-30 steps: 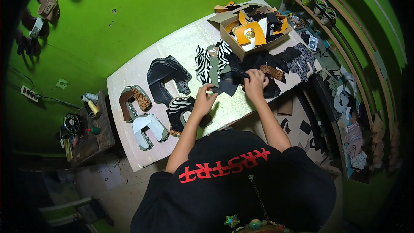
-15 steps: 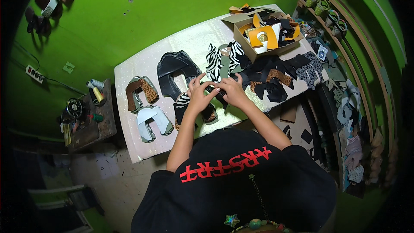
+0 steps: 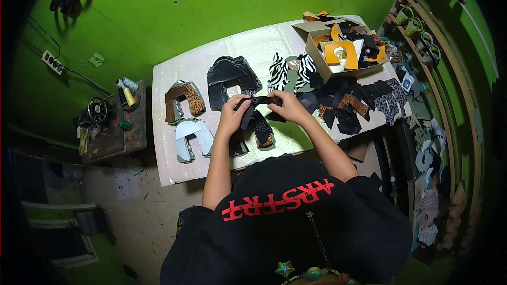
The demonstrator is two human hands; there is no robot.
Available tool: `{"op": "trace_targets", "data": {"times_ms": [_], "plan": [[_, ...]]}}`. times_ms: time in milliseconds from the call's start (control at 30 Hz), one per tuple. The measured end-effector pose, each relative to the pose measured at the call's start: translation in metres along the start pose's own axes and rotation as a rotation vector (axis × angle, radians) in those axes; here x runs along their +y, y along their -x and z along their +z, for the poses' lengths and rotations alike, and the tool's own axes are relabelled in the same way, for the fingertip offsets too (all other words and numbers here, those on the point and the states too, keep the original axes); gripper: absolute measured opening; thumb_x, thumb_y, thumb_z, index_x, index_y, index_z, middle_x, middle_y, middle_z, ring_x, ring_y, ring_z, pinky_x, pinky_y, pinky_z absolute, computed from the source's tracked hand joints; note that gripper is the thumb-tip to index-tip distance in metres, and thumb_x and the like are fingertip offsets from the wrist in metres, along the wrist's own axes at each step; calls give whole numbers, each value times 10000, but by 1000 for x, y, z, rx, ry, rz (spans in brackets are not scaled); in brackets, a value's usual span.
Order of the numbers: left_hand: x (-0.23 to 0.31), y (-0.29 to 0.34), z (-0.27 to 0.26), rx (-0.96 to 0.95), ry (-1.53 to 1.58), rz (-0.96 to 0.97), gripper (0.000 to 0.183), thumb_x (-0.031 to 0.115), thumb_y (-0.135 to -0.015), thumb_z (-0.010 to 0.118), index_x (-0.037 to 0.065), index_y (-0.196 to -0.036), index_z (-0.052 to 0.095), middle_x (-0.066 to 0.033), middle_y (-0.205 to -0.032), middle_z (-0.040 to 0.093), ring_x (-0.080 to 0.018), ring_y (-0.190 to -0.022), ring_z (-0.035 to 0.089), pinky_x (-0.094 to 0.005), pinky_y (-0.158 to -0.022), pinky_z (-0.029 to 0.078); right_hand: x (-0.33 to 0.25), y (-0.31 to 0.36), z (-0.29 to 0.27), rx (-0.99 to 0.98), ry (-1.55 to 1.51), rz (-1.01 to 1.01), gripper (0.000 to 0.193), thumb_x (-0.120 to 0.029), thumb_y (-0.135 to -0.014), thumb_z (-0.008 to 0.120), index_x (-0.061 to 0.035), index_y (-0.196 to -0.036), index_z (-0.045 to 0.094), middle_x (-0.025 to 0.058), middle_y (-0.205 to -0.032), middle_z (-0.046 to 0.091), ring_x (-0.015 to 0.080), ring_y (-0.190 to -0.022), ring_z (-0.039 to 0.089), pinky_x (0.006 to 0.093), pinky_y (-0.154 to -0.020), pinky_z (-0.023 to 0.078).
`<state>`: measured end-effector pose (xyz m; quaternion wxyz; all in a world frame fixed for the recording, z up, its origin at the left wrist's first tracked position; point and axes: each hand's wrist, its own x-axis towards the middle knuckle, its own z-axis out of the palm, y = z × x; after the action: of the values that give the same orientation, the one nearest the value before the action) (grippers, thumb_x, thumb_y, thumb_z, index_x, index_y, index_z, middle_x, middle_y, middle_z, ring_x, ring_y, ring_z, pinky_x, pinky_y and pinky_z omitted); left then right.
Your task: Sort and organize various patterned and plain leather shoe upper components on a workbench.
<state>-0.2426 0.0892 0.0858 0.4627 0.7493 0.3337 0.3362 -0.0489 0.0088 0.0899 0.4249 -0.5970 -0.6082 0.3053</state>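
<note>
Between my two hands, above the near part of the table, a curved black shoe-upper piece [image 3: 259, 100] is held by its ends. My left hand [image 3: 235, 114] pinches its left end, and my right hand [image 3: 289, 107] pinches the right one. Below them lies a stack of cut pieces with a dark patterned one [image 3: 261, 126] on top, partly hidden by my left hand and forearm. Beyond my left hand is a stack of black U-shaped pieces [image 3: 228, 76]. Past my right hand, zebra-striped pieces [image 3: 278, 74] lie beside green ones.
On the table's [image 3: 177, 68] left lie leopard-and-brown pieces [image 3: 194, 99] and white U-shaped pieces [image 3: 199, 133]. A cardboard box [image 3: 338, 71] of scraps stands at the far right, with loose black scraps [image 3: 346, 121] before it. A sewing-machine stand [image 3: 113, 145] is at left, shelves [image 3: 449, 68] at right.
My hands have moved apart, and the black piece now shows stretched between them. The whole view has shifted, with the table sitting farther right in the picture.
</note>
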Motion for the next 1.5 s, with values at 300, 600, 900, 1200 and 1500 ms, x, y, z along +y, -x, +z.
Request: {"op": "trace_targets", "data": {"times_ms": [300, 600, 900, 1200, 1500], "plan": [[14, 9, 11, 194, -85, -164, 335, 244, -701, 683, 96, -970, 549, -103, -1057, 490, -260, -984, 444, -377, -789, 398, 8, -6, 14, 206, -418, 192, 344, -65, -703, 665, -54, -1004, 500, 20, -659, 580, 65, -578, 504, 219, -506, 390], [31, 12, 35, -39, 30, -32, 541, 152, -687, 691, 48, -1156, 440, -78, -1073, 510, -172, -937, 507, -289, -749, 439, -1, -7, 19, 119, -668, 225, 301, 40, -766, 461, 4, -1039, 584, 75, -881, 604, 87, -761, 551, 221, -632, 453], [29, 14, 22, 13, -35, -96, 206, 116, -857, 486, 22, -1020, 570, -73, -857, 607, -78, -761, 526, -214, -685, 413, -14, 0, 20, 149, -158, 166, 188, -71, -716, 611, -44, -901, 631, 83, -762, 570, 146, -704, 534, 257, -625, 426], [-10, 20, -4, 115, 115, -99, 168, 161, -908, 454, 9, -916, 526, 15, -766, 519, -52, -707, 455, -197, -647, 379, -12, 0, 14, 214, 513, -167, 221, -238, -681, 695, -66, -807, 634, 81, -888, 493, 228, -853, 463, 339, -711, 374], [-55, 51, -31, 142, 88, -469, 203, 127, -808, 597, 5, -942, 506, -63, -714, 602, -95, -609, 546, -204, -518, 419, 22, -9, 49, -72, -52, 235, 357, -231, -670, 729, -20, -901, 557, 114, -706, 582, 176, -645, 557, 298, -610, 441]]}}
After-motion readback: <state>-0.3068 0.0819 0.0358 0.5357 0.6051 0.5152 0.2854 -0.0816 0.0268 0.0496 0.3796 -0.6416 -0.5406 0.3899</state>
